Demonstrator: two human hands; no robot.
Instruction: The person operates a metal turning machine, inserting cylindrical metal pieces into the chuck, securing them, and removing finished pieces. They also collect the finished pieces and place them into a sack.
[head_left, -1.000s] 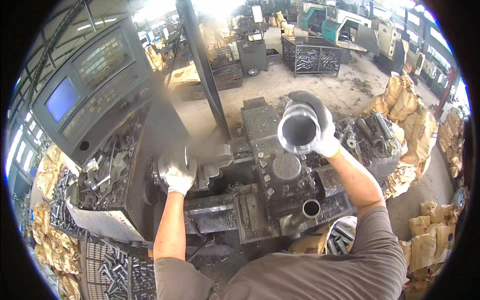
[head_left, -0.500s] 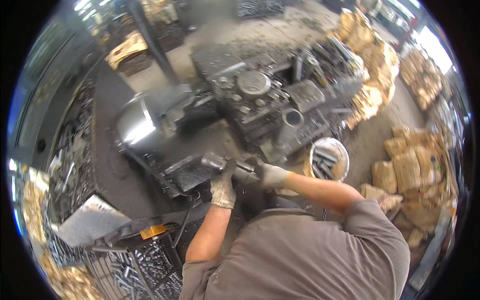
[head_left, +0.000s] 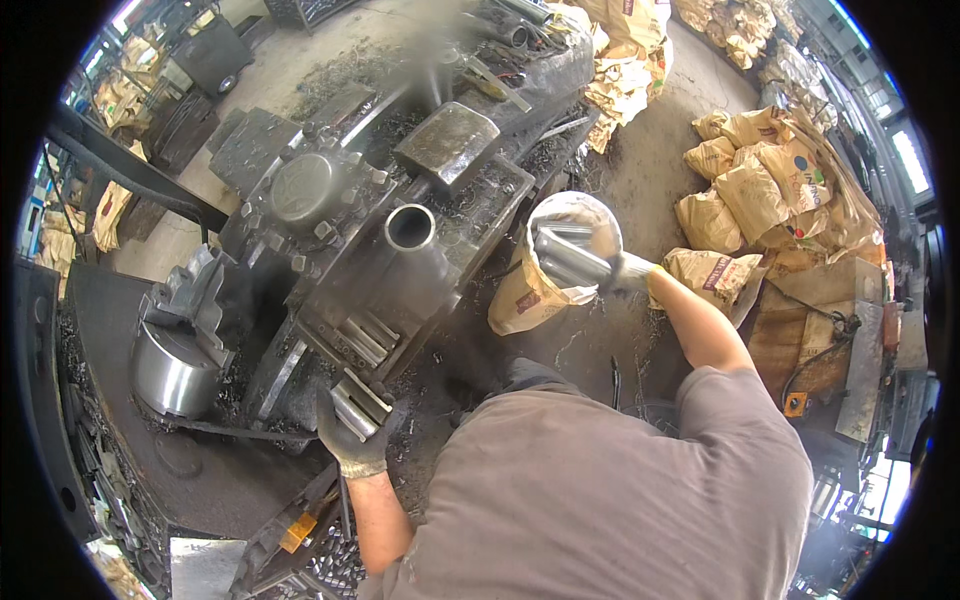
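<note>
My left hand [head_left: 352,455], in a grimy work glove, is closed around short, shiny metal cylinders [head_left: 360,404] near the corner of the machine. Apart from it, my right hand [head_left: 632,272], also gloved, reaches over the rim of a paper sack [head_left: 513,306]. Several grey metal cylinders [head_left: 570,258] lie inside the sack. The right fingers are dark and blurred against the sack's mouth, and I cannot make out whether they grip anything. More metal pieces [head_left: 368,340] rest on the machine bed, just beyond my left hand.
The oily machine carriage [head_left: 440,260] carries a round cap [head_left: 302,188], a block [head_left: 448,145] and an upright tube [head_left: 410,228]. A shiny machine chuck [head_left: 178,375] stands at left. Filled paper sacks [head_left: 752,185] are piled at right. Small metal parts [head_left: 335,562] lie low at left.
My view has turned right. My hands, together at a metal cylinder before, are now apart: the right has moved to the sack, while the left holds metal cylinders by the machine.
</note>
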